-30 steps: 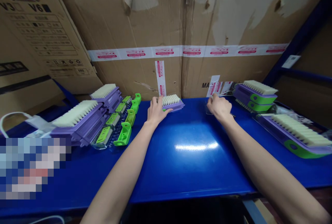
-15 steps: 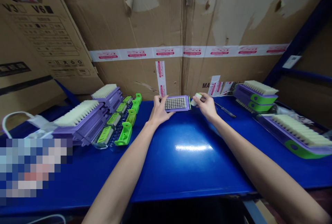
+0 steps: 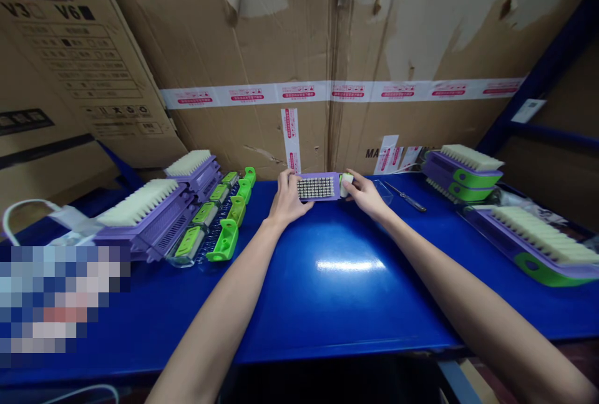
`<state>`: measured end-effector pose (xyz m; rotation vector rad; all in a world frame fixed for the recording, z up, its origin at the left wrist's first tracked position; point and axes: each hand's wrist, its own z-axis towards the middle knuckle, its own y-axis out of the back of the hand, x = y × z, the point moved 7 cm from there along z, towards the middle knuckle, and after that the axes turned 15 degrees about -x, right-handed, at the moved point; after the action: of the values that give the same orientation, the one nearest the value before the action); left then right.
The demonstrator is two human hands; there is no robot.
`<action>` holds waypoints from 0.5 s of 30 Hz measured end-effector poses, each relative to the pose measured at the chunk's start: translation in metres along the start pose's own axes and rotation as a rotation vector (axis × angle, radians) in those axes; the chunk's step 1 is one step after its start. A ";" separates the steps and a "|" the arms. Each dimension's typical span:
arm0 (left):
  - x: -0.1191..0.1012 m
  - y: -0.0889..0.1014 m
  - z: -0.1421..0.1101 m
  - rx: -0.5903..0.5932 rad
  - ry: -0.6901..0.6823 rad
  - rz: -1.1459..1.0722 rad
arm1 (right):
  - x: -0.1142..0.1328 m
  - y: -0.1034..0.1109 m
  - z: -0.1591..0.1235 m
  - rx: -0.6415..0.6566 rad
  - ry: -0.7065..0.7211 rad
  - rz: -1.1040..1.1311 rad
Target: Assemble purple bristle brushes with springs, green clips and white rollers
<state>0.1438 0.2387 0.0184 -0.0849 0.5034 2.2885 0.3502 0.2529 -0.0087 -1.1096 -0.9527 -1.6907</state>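
Near the back of the blue table, my left hand point(image 3: 286, 197) grips the left end of a purple housing point(image 3: 306, 176), its fingers behind and thumb below. A grid of small pale dots point(image 3: 316, 187) fills the face of the housing. My right hand point(image 3: 365, 193) pinches a small white block with a green part point(image 3: 347, 183) against the housing's right end. How far the block sits inside cannot be made out. Right of my right hand lies a screwdriver point(image 3: 412, 200) with a dark handle, beside a clear plastic piece point(image 3: 384, 191).
On the left stand purple housings with cream bristles point(image 3: 140, 203), a row of grey-green blocks point(image 3: 191, 240) and bright green end caps point(image 3: 223, 242). More purple-and-green brushes point(image 3: 538, 235) lie to the right. A cardboard wall point(image 3: 243, 123) closes off the back.
My right hand has moved left, bringing the white block from just beside the purple housing up against its right end. My left hand and the housing have stayed nearly still.
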 end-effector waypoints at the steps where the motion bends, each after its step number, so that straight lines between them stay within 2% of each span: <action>1: 0.000 0.000 0.000 -0.004 0.000 0.001 | 0.000 -0.001 0.000 0.020 -0.001 -0.006; 3: 0.000 0.000 0.000 -0.011 -0.001 0.003 | -0.002 -0.001 0.002 0.042 -0.003 -0.028; 10: 0.000 0.000 0.000 -0.010 -0.012 0.014 | -0.012 -0.001 0.007 -0.009 0.002 -0.085; 15: -0.001 0.003 0.002 -0.050 -0.017 -0.034 | -0.007 -0.002 0.003 -0.003 -0.077 0.030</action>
<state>0.1424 0.2362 0.0213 -0.0973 0.4327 2.2673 0.3502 0.2578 -0.0149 -1.1931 -0.9772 -1.6361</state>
